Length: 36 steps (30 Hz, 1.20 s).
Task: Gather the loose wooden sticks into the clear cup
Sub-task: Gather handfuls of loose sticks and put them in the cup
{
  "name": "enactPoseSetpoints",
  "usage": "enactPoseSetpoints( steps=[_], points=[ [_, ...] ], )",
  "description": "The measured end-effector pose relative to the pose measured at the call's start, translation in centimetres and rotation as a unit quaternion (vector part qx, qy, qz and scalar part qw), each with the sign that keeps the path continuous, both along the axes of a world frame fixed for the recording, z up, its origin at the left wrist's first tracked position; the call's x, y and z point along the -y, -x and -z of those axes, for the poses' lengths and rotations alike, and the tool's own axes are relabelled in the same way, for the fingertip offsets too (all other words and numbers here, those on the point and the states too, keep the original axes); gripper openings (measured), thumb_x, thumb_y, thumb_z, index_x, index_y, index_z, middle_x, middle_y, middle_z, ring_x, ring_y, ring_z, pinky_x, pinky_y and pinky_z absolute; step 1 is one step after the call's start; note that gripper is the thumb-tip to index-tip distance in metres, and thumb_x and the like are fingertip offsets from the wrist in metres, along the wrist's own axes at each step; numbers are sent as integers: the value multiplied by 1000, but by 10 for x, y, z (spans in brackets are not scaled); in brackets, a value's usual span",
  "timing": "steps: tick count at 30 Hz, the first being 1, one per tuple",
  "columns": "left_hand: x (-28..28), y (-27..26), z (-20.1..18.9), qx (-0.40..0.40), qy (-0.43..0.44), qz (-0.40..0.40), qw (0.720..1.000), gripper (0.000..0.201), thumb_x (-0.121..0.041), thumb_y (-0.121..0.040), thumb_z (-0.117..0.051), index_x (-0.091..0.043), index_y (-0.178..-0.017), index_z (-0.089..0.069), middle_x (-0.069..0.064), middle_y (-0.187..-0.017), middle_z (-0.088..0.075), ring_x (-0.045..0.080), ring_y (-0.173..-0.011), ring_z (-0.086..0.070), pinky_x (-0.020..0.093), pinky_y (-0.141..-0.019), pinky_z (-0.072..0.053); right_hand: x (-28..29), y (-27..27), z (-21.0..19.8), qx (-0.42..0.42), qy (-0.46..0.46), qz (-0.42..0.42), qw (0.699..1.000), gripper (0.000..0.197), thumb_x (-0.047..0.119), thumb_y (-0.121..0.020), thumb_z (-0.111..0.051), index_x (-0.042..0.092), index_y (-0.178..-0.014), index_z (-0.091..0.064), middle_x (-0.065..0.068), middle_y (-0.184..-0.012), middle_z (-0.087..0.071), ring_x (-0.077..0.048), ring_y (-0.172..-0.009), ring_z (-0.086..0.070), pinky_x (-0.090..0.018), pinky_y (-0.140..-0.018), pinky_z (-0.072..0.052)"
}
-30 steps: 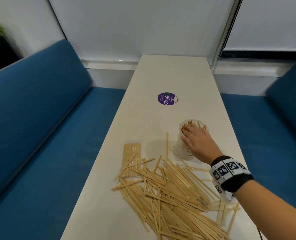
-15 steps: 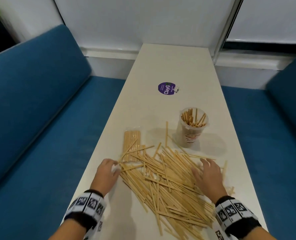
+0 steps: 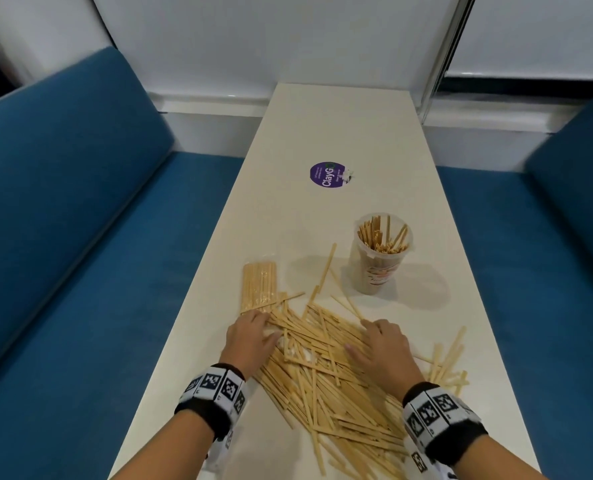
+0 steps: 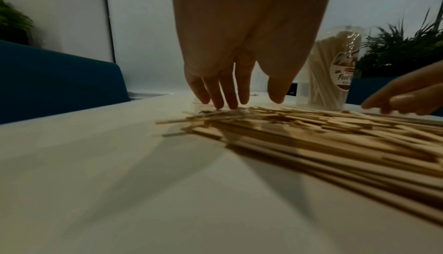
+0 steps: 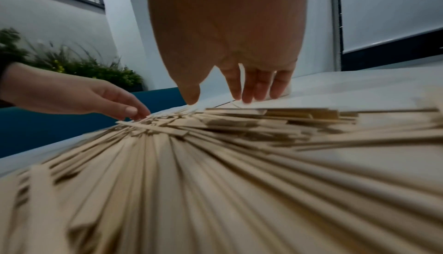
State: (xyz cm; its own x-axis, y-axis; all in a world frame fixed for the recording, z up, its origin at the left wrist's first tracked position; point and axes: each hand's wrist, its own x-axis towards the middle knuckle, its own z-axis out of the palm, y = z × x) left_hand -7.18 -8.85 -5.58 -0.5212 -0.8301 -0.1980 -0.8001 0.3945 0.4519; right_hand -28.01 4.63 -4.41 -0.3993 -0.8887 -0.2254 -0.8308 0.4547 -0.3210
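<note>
Loose pale flat wooden sticks [image 3: 326,368] heaped on near cream worktop [image 3: 340,126]. Left hand [image 3: 250,341] and right hand [image 3: 381,351] laid on heap, grip slack, nothing held. Clear round plastic cup [image 3: 380,261], part-filled, stood just beyond, right.

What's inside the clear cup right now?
The cup holds upright wooden sticks, leaning against its wall. Its label hides the lower part, so the bottom can't be seen.

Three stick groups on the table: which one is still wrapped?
The flat bundle by the table's left edge, beyond the left hand: aligned in clear wrap. The pile is loose; the cup's sticks stand upright.
</note>
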Motion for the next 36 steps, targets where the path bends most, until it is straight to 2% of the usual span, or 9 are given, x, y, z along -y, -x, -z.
enactPoseSetpoints(
  steps=[4,7,13,22,27,29,31,33,36],
  points=[
    [0,7,-5,-38,-11,-28,999,51,-37,-91,-54,-12,-134,-43,3,-135,-42,20,-123,-43,35,-106,-35,6,11,3,15,-39,46,998,86,68,-82,-44,13,-145,-23,-10,-148,-26,-25,-137,-22,-38,-111,-23],
    [3,10,-8,3,-37,-8,999,57,-42,-92,-50,-12,-139,-38,4,-143,-35,21,-131,-35,36,-111,-31,6,8,5,18,-80,15,997,97,76,-74,-46,14,-145,-23,-10,-149,-23,-26,-137,-21,-39,-112,-23],
    [-16,13,-10,-17,-64,13,998,57,-41,-90,-54,-13,-138,-42,2,-133,-41,17,-123,-39,28,-105,-36,1,-7,9,19,-48,-12,999,69,56,-84,-56,18,-138,-36,-2,-132,-39,-19,-123,-35,-30,-102,-32],
    [-40,14,-7,-59,-90,26,994,46,-30,-88,-61,-15,-130,-47,0,-125,-44,12,-109,-49,20,-93,-40,-5,-21,13,17,-8,-48,999,34,33,-98,-41,14,-126,-43,-3,-123,-45,-19,-111,-43,-25,-92,-37],
    [-41,17,-4,-82,-121,-21,989,39,-15,-89,-59,-15,-126,-49,-5,-95,-50,6,-80,-47,16,-76,-43,-5,-19,11,20,-19,-50,998,25,17,-97,-43,12,-122,-43,-5,-120,-45,-20,-103,-49,-27,-86,-41],
    [-40,18,-3,-98,-139,-47,984,37,-10,-88,-59,-14,-124,-51,-7,-84,-49,3,-70,-46,12,-65,-42,-4,-17,8,27,-23,-44,998,26,3,-93,-42,11,-119,-44,-6,-117,-45,-22,-94,-51,-28,-79,-42],
    [-40,18,-4,-112,-149,-63,980,34,-10,-88,-60,-14,-121,-52,-7,-80,-47,4,-66,-46,12,-63,-42,-4,-13,2,40,-21,-39,998,28,-1,-91,-40,10,-117,-43,-7,-115,-43,-24,-84,-51,-28,-71,-40],
    [-41,20,-8,-123,-150,-70,979,34,-13,-88,-59,-13,-121,-53,-4,-86,-50,7,-71,-48,19,-72,-47,-3,-8,-6,66,-3,-31,997,23,3,-94,-41,9,-115,-42,-7,-113,-41,-21,-78,-45,-25,-68,-35],
    [-42,22,-19,-122,-131,-69,981,38,-25,-89,-58,-14,-125,-51,0,-116,-48,9,-94,-48,21,-87,-42,-1,-2,-20,114,33,-21,993,22,6,-96,-39,8,-118,-42,-2,-107,-36,-14,-82,-40,-19,-72,-31]
  ],
)
